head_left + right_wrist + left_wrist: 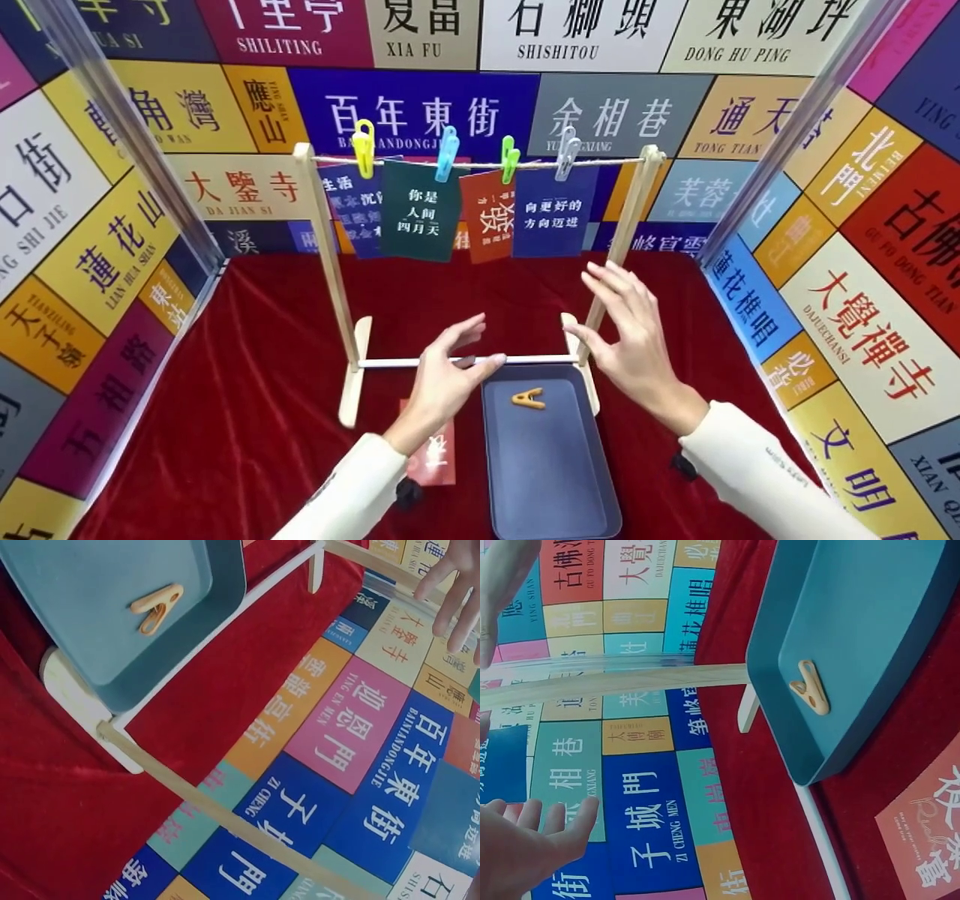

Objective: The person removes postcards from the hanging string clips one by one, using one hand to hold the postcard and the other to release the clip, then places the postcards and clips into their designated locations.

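My left hand (442, 379) is raised in front of the rack's lower bar with its fingers spread loosely and nothing in them. To the right, my right hand (630, 345) is held up near the right post of the wooden rack (330, 255), fingers extended, also without anything. Four clothespins hang along the rack's string: yellow (364, 148), blue (447, 154), green (510, 159) and pale grey (565, 154). Below them hang a blue-violet card (349, 202), a dark green card (420, 217), a red card (486, 217) and a blue card (553, 217).
A grey-blue tray (547, 472) lies between my forearms, with an orange clothespin (810, 688) at its far end. Left of it, a red card (435, 457) lies on the red cloth (247, 390), partly hidden by my left wrist. Printed panels (412, 112) surround the cloth.
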`<state>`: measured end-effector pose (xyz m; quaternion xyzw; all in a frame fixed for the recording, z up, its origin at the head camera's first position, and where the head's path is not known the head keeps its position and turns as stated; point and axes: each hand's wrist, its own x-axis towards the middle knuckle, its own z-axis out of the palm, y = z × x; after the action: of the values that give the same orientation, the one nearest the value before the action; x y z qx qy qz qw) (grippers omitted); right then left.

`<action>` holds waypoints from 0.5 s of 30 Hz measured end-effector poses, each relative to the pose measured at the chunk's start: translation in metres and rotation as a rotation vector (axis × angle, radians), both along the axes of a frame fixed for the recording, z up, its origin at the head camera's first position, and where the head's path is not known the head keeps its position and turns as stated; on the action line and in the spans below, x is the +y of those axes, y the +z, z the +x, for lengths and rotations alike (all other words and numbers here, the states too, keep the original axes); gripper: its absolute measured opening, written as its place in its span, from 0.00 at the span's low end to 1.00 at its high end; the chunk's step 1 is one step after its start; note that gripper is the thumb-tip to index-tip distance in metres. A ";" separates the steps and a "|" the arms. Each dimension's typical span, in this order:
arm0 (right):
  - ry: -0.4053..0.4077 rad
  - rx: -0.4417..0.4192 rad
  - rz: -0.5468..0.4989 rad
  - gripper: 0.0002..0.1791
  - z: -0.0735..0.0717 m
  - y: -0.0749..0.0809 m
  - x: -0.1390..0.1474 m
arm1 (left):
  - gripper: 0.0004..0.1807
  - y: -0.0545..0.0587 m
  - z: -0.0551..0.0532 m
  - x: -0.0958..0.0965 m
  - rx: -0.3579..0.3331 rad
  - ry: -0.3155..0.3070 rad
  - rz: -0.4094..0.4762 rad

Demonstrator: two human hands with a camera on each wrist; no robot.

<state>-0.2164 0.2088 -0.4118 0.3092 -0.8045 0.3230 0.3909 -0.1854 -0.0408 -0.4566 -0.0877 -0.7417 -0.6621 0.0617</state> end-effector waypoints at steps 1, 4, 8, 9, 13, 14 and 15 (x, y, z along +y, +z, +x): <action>0.000 0.009 -0.002 0.37 -0.001 0.002 0.000 | 0.34 0.001 -0.001 0.001 0.003 0.001 0.003; 0.007 0.029 0.001 0.38 -0.004 0.008 0.002 | 0.34 0.004 -0.003 0.002 0.019 0.005 0.006; 0.009 0.035 0.027 0.39 -0.009 0.014 0.004 | 0.34 0.006 -0.007 0.002 0.034 0.000 0.024; 0.008 0.034 0.033 0.39 -0.010 0.016 0.004 | 0.34 0.007 -0.008 0.002 0.037 -0.001 0.026; 0.009 0.025 0.046 0.38 -0.012 0.020 0.006 | 0.34 0.009 -0.011 0.004 0.044 -0.007 0.029; 0.011 0.024 0.047 0.38 -0.013 0.021 0.006 | 0.34 0.010 -0.012 0.004 0.044 -0.009 0.030; 0.014 0.023 0.047 0.38 -0.014 0.021 0.007 | 0.34 0.010 -0.013 0.005 0.042 -0.012 0.033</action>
<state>-0.2300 0.2155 -0.3903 0.3277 -0.8051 0.3030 0.3906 -0.1980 -0.0357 -0.4465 -0.1048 -0.7287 -0.6726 0.0748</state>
